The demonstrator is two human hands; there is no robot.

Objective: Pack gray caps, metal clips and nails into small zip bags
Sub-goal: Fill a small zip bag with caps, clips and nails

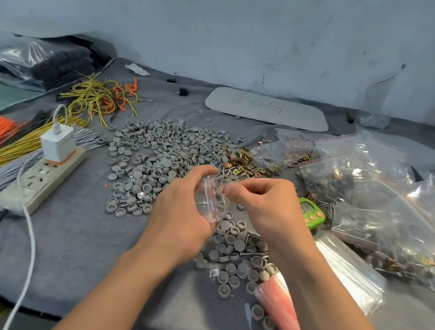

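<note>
Gray felt tabletop (78, 242) — white tray (303, 121), scrawl (257, 103) unreadable; zip bag (209, 200) in left hand (178, 210).

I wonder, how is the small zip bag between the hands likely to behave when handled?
The small zip bag looks thin and clear, so it is probably floppy and very light. Its glossy film may be slippery. The left hand and right hand both pinch it, and it appears to bend in their grip.
</note>
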